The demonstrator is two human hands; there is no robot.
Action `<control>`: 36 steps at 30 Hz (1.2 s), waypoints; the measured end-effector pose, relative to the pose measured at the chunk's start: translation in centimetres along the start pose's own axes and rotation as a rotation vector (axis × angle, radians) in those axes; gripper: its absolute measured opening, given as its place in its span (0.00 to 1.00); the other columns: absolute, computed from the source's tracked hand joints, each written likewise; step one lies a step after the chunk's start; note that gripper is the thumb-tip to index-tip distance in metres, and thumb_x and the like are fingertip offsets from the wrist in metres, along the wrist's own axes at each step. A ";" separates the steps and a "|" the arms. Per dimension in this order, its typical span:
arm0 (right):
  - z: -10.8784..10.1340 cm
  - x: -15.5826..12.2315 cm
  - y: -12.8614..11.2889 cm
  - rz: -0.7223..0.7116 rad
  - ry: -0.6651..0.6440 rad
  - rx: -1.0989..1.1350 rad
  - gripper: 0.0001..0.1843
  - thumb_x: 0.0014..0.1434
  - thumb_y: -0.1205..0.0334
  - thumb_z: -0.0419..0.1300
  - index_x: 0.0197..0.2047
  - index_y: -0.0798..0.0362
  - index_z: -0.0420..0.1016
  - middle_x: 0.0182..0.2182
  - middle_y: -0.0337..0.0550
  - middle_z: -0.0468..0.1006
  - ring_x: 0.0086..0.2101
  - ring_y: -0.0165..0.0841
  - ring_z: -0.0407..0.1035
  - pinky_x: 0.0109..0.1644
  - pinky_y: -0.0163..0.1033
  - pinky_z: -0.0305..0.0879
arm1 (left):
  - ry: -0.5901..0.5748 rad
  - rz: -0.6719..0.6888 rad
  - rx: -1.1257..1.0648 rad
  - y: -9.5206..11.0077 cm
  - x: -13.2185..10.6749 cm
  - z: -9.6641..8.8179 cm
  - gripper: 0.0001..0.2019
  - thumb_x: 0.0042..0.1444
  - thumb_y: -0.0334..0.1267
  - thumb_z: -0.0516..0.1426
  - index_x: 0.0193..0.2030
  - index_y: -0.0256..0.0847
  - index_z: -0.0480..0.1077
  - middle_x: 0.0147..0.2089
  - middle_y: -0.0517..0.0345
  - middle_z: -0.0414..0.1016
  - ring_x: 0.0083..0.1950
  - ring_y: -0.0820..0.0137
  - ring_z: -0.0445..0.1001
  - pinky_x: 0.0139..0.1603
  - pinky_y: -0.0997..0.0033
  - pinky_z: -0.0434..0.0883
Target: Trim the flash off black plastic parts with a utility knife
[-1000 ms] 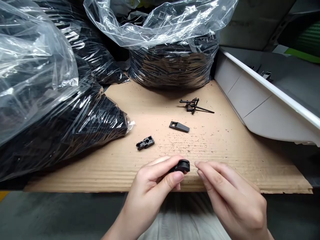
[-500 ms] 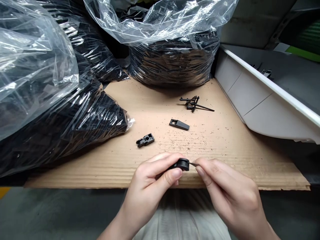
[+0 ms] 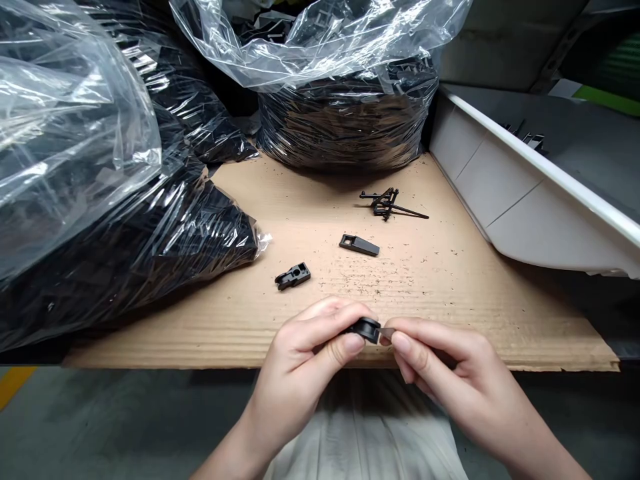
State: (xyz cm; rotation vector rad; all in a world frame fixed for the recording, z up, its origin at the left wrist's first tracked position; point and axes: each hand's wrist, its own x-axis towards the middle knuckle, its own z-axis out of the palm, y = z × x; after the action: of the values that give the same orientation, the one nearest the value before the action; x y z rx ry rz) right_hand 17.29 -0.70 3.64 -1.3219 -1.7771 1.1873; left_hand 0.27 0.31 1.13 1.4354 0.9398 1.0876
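Observation:
Between the thumb and fingers of my left hand [image 3: 310,353] is a black plastic part [image 3: 367,329] with a rounded, grooved end; the rest of it is hidden by the fingers. My right hand [image 3: 450,367] pinches a small, thin, flat blade [image 3: 387,332], whose tip meets or nearly meets the rounded end. Beyond my hands, a black plastic piece with a round hole [image 3: 293,276] lies on the cardboard [image 3: 240,340]. A tapered black piece with a square opening [image 3: 359,245] rests to its right.
Thin black sprue scraps [image 3: 387,203] lie farther back, with dark shavings [image 3: 385,277] scattered nearer. A large clear bag of black parts [image 3: 345,127] stands at the back, another bag [image 3: 125,253] at left. A white bin [image 3: 510,190] borders the right side.
My right hand has turned, bringing the blade's flat side more into view and its tip closer to the black part. The left hand keeps its hold, the part slightly tilted. The view has shifted slightly.

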 end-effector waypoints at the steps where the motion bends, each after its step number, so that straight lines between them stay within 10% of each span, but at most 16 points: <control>1: 0.1 -0.1 0.0 0.000 0.001 0.022 0.14 0.60 0.65 0.50 0.24 0.55 0.66 0.17 0.32 0.60 0.18 0.22 0.53 0.18 0.29 0.49 | -0.003 0.000 -0.007 0.0 -0.1 0.0 0.09 0.55 0.29 0.55 0.37 0.45 0.75 0.37 0.61 0.73 0.41 0.71 0.70 0.43 0.77 0.65; 11: 0.0 -0.3 0.4 -0.049 0.044 -0.024 0.13 0.60 0.65 0.50 0.24 0.53 0.67 0.19 0.33 0.64 0.17 0.22 0.56 0.17 0.27 0.53 | -0.018 0.032 0.007 -0.3 0.1 0.1 0.13 0.55 0.26 0.55 0.40 0.49 0.74 0.40 0.64 0.73 0.44 0.73 0.69 0.46 0.78 0.64; 25: -1.5 1.0 1.6 0.441 -0.463 0.718 0.12 0.58 0.58 0.54 0.30 0.57 0.70 0.14 0.31 0.64 0.10 0.15 0.45 0.12 0.24 0.38 | -0.040 0.216 0.151 -0.5 -0.5 0.4 0.15 0.57 0.22 0.52 0.43 0.47 0.70 0.42 0.64 0.68 0.46 0.77 0.67 0.49 0.83 0.63; 30: -2.0 1.0 0.7 0.485 -0.679 0.668 0.11 0.59 0.60 0.53 0.30 0.58 0.71 0.14 0.32 0.64 0.10 0.16 0.48 0.12 0.24 0.42 | -0.012 0.277 0.243 -0.6 -0.1 0.5 0.15 0.55 0.20 0.52 0.43 0.42 0.70 0.42 0.60 0.68 0.46 0.75 0.67 0.48 0.82 0.64; 36: -1.5 -0.5 0.1 0.244 -0.062 0.129 0.17 0.61 0.58 0.49 0.23 0.55 0.65 0.15 0.32 0.62 0.16 0.21 0.56 0.21 0.28 0.53 | 0.100 0.342 0.429 -1.2 -0.6 0.8 0.17 0.54 0.18 0.52 0.45 0.40 0.71 0.48 0.59 0.69 0.50 0.76 0.67 0.53 0.83 0.61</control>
State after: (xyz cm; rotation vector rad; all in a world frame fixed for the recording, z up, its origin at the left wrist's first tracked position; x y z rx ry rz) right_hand 18.76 -0.71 4.18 -1.4692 -1.5840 1.4631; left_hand 0.82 -0.35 -0.17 1.9619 1.0681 1.2653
